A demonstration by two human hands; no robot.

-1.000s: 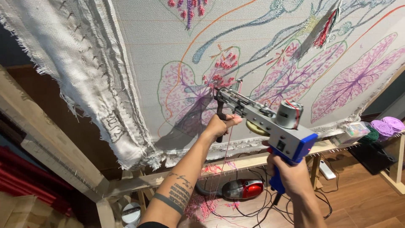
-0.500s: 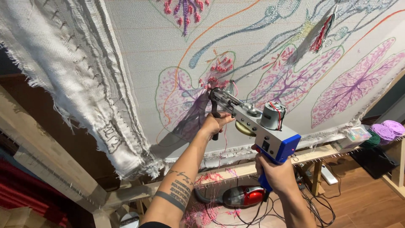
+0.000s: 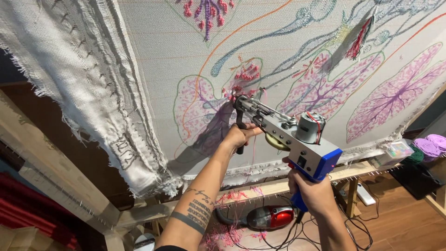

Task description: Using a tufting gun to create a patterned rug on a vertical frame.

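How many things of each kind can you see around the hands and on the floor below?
Hands: 2, left hand and right hand
Tufting gun: 1
Stretched cloth: 1
Wooden frame: 1
Red vacuum cleaner: 1
Purple yarn balls: 2
Total: 8

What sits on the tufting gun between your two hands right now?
In the head view, the tufting gun carries a brass-coloured gear wheel and a silver motor between the left hand and the right hand.
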